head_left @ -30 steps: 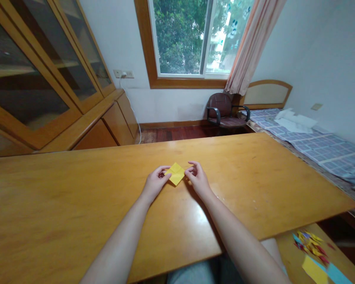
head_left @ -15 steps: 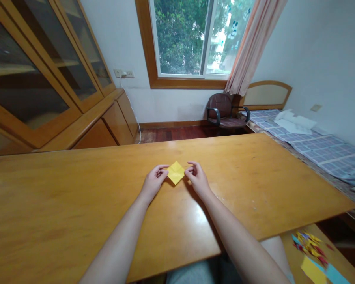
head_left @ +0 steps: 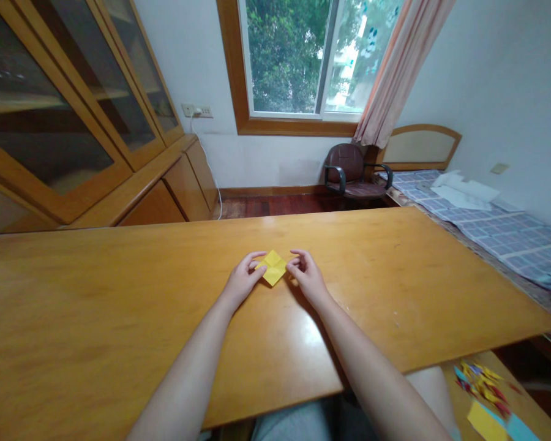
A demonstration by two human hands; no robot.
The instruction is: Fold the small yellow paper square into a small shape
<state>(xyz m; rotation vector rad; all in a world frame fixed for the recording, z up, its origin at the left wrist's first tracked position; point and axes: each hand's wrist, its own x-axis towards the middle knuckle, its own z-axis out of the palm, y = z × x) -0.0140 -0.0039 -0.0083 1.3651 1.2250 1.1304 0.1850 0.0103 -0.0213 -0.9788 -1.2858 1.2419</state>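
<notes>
A small yellow square of origami paper (head_left: pixel 273 269) is held between my hands just over the wooden table, turned so that its corners point up, down and sideways. Crease lines cross its face. My left hand (head_left: pixel 245 275) pinches the left corner, its thumb lying on the front of the paper. At the right corner, my right hand (head_left: pixel 307 274) grips with thumb and fingertips, the index finger raised off the sheet. The fingers behind the paper are partly hidden.
The wooden table (head_left: pixel 119 294) stretches left and right under my arms. At lower right, a lower surface holds a pile of folded colourful paper pieces (head_left: pixel 484 383) and yellow and blue sheets (head_left: pixel 487 422). Beyond stand a chair (head_left: pixel 349 168), a bed (head_left: pixel 487 226) and a glass-door cabinet (head_left: pixel 133 165).
My left thumb has slid further in over the paper's left side. The right hand keeps its hold. The whole view has shifted slightly.
</notes>
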